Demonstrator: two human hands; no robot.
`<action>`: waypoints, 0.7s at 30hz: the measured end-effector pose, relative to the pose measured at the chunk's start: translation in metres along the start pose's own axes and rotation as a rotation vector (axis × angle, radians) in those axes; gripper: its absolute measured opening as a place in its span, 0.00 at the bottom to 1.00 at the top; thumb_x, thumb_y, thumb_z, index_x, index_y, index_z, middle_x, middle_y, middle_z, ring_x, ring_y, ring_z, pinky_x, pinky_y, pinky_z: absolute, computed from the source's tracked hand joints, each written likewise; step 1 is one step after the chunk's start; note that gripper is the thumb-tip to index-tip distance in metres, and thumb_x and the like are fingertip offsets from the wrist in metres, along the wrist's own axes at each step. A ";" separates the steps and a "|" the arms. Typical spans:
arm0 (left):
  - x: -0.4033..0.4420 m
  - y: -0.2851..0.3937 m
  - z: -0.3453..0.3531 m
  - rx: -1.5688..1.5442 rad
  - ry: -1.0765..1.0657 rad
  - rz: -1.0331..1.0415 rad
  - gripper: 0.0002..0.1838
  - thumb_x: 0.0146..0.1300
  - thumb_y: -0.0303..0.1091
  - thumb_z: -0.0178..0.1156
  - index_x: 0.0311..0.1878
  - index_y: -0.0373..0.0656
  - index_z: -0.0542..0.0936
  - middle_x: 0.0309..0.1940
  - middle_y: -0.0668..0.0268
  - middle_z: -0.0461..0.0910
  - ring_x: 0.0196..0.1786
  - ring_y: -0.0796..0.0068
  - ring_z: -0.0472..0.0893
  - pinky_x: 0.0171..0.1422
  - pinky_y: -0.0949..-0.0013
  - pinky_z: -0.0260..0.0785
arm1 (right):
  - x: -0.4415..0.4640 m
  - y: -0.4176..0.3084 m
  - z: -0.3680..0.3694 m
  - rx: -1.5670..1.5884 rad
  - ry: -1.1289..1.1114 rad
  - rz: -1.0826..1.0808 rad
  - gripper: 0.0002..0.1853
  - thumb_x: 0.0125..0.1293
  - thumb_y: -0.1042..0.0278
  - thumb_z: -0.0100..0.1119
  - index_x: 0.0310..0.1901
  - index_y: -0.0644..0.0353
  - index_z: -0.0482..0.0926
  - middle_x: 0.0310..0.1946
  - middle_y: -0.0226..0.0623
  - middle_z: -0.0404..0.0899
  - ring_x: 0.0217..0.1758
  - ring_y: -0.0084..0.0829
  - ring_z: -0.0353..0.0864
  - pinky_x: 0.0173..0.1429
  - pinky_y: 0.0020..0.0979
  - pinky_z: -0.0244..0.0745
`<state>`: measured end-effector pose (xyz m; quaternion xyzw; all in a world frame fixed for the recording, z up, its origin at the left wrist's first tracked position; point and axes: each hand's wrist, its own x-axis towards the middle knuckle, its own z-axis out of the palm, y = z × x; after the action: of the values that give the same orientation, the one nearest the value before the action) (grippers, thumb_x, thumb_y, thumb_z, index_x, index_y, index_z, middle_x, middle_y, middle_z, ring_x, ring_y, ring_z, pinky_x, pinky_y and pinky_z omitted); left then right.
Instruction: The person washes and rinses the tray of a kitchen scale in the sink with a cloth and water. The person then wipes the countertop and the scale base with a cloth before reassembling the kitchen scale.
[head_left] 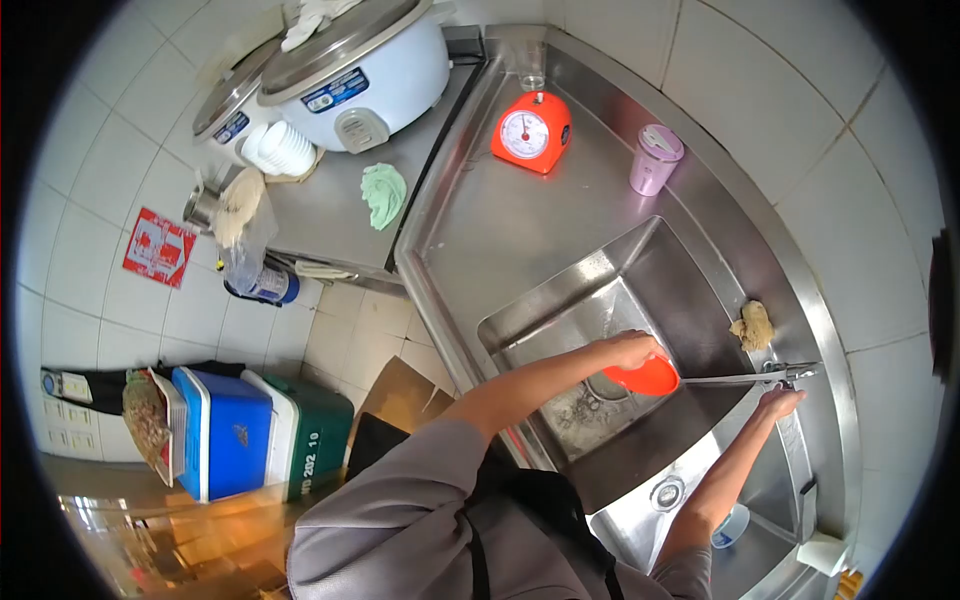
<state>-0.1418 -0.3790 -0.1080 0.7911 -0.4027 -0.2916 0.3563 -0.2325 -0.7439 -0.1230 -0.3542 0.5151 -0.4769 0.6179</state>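
Left hand has fingers clamped on the red bowl over the sink, bowl's long axis roughly left-right in view, right end toward the tap, right hand at tap's base, can't tell if fingers grip.

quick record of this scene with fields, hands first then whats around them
left hand: gripping red bowl by its rim
right hand: at the base of the tap; grip unclear
bowl position: over the sink, by the spout's end
ledge near tap: sponge
steel counter: orange scale, pink cup, clear glass
side counter: two rice cookers, green cloth
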 end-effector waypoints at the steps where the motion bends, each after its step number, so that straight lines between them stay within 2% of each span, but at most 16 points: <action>1: -0.006 -0.002 0.001 0.000 0.046 0.023 0.20 0.56 0.23 0.46 0.51 0.53 0.75 0.44 0.59 0.77 0.50 0.57 0.74 0.54 0.59 0.65 | 0.002 -0.005 0.012 0.041 0.037 0.025 0.32 0.66 0.44 0.34 0.58 0.67 0.59 0.48 0.41 0.71 0.45 0.34 0.71 0.45 0.37 0.68; 2: -0.011 -0.005 0.000 0.007 0.087 0.048 0.21 0.56 0.23 0.46 0.51 0.54 0.75 0.45 0.60 0.76 0.50 0.58 0.74 0.54 0.59 0.65 | -0.016 -0.015 0.023 0.091 -0.124 0.017 0.32 0.66 0.43 0.33 0.58 0.65 0.60 0.50 0.40 0.69 0.47 0.34 0.70 0.46 0.38 0.68; 4: -0.028 0.014 -0.022 0.103 0.005 -0.005 0.22 0.54 0.21 0.46 0.51 0.55 0.75 0.47 0.63 0.76 0.51 0.59 0.74 0.54 0.60 0.65 | -0.057 -0.036 0.032 0.191 -0.433 -0.006 0.33 0.65 0.40 0.33 0.58 0.62 0.61 0.53 0.39 0.67 0.51 0.36 0.70 0.49 0.40 0.69; 5: -0.033 0.022 -0.028 0.152 -0.039 -0.029 0.23 0.54 0.21 0.46 0.51 0.55 0.75 0.48 0.64 0.75 0.51 0.60 0.73 0.54 0.60 0.65 | -0.044 -0.032 0.032 0.168 -0.473 -0.009 0.34 0.64 0.39 0.33 0.59 0.62 0.60 0.54 0.39 0.66 0.52 0.37 0.69 0.51 0.41 0.69; 7: -0.035 0.024 -0.018 0.320 -0.049 0.090 0.23 0.52 0.20 0.47 0.50 0.54 0.75 0.47 0.64 0.76 0.49 0.60 0.75 0.52 0.60 0.67 | 0.001 -0.012 0.027 0.115 -0.549 -0.009 0.35 0.63 0.37 0.33 0.60 0.60 0.59 0.56 0.38 0.64 0.54 0.39 0.68 0.53 0.42 0.68; 8: -0.037 0.024 -0.016 0.409 -0.052 0.150 0.23 0.52 0.20 0.47 0.49 0.54 0.76 0.46 0.65 0.76 0.48 0.60 0.75 0.51 0.61 0.67 | -0.013 -0.020 0.021 0.062 -0.581 0.053 0.35 0.61 0.38 0.38 0.62 0.56 0.57 0.58 0.38 0.62 0.56 0.40 0.66 0.55 0.42 0.67; 11: -0.048 0.047 -0.033 0.196 0.122 0.123 0.22 0.53 0.20 0.47 0.50 0.52 0.74 0.44 0.61 0.77 0.47 0.58 0.76 0.49 0.60 0.68 | -0.025 -0.027 -0.007 -0.109 -0.423 -0.014 0.35 0.61 0.39 0.41 0.63 0.54 0.57 0.60 0.38 0.61 0.58 0.40 0.65 0.58 0.41 0.63; 12: -0.051 0.047 -0.038 0.106 0.149 0.023 0.22 0.54 0.20 0.46 0.51 0.52 0.73 0.44 0.59 0.76 0.46 0.56 0.75 0.49 0.59 0.68 | -0.041 -0.030 -0.018 -0.207 -0.170 -0.053 0.33 0.62 0.44 0.43 0.63 0.59 0.58 0.62 0.39 0.59 0.60 0.39 0.63 0.60 0.37 0.60; 14: -0.058 0.045 -0.050 -0.071 0.207 -0.178 0.23 0.55 0.19 0.45 0.53 0.52 0.71 0.43 0.55 0.76 0.46 0.54 0.75 0.48 0.57 0.68 | -0.087 -0.015 -0.053 -0.140 -0.363 -0.158 0.30 0.64 0.49 0.44 0.61 0.62 0.61 0.60 0.39 0.62 0.57 0.38 0.67 0.56 0.34 0.64; 15: -0.065 0.041 -0.051 -0.043 0.254 -0.194 0.22 0.55 0.19 0.45 0.53 0.50 0.70 0.43 0.54 0.76 0.46 0.55 0.75 0.48 0.58 0.68 | -0.103 0.005 -0.070 -0.270 -0.370 -0.278 0.24 0.65 0.54 0.43 0.56 0.62 0.68 0.56 0.39 0.67 0.51 0.36 0.72 0.50 0.31 0.67; 16: -0.071 0.030 -0.051 -0.012 0.305 -0.210 0.21 0.55 0.19 0.45 0.53 0.48 0.69 0.43 0.53 0.75 0.45 0.57 0.76 0.47 0.58 0.68 | -0.137 0.007 -0.072 -0.562 -0.312 -0.420 0.20 0.66 0.58 0.42 0.52 0.62 0.73 0.50 0.37 0.72 0.44 0.31 0.74 0.46 0.29 0.69; 17: -0.078 0.017 -0.051 0.022 0.352 -0.225 0.21 0.56 0.20 0.45 0.53 0.46 0.68 0.42 0.52 0.75 0.45 0.58 0.76 0.47 0.59 0.68 | -0.167 0.012 -0.075 -0.666 -0.307 -0.674 0.17 0.66 0.60 0.43 0.46 0.65 0.75 0.47 0.41 0.72 0.43 0.31 0.73 0.46 0.30 0.68; 18: -0.085 -0.003 -0.050 -0.114 0.431 -0.227 0.20 0.55 0.20 0.45 0.52 0.44 0.68 0.41 0.53 0.75 0.45 0.61 0.76 0.47 0.61 0.68 | -0.199 0.011 -0.067 -0.617 -0.399 -0.889 0.15 0.65 0.65 0.46 0.47 0.64 0.75 0.47 0.42 0.71 0.47 0.34 0.71 0.49 0.31 0.66; 20: -0.092 -0.043 -0.051 -0.385 0.579 -0.214 0.18 0.55 0.21 0.46 0.51 0.39 0.68 0.40 0.57 0.76 0.43 0.67 0.76 0.47 0.64 0.68 | -0.237 0.014 -0.046 -0.709 -0.534 -1.050 0.14 0.62 0.68 0.50 0.47 0.63 0.75 0.50 0.44 0.67 0.51 0.38 0.67 0.53 0.34 0.63; 21: -0.098 -0.051 -0.052 -0.542 0.572 -0.265 0.18 0.54 0.22 0.47 0.50 0.39 0.68 0.40 0.59 0.76 0.43 0.69 0.76 0.47 0.66 0.68 | -0.267 0.006 -0.030 -0.802 -0.596 -1.059 0.14 0.60 0.70 0.53 0.47 0.62 0.75 0.51 0.45 0.67 0.54 0.41 0.64 0.56 0.36 0.60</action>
<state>-0.1311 -0.2577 -0.1016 0.7627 -0.0908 -0.1990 0.6086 -0.2642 -0.4856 -0.0558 -0.8701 0.2195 -0.3697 0.2411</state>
